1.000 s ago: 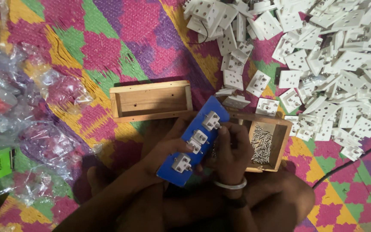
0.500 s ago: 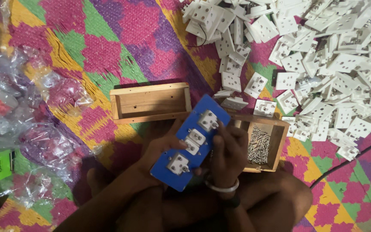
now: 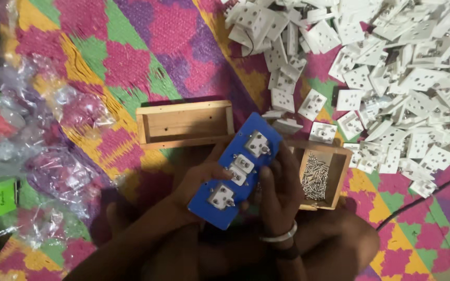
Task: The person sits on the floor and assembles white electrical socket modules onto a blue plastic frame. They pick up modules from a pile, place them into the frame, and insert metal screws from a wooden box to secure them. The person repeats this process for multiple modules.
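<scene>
You're fitting sockets into the blue jig (image 3: 238, 169): left hand (image 3: 200, 179) grips it, right hand (image 3: 279, 187) pinches its edge; next, screws (image 3: 314, 176).

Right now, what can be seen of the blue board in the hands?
The blue board is a flat, rounded rectangle, plastic by its look, tilted diagonally with its upper end toward the right. Three white square socket pieces sit in a row along it. The left hand grips its left edge from beneath, thumb on the face; the right hand holds its right edge. It hangs above the mat, between two wooden boxes.
</scene>
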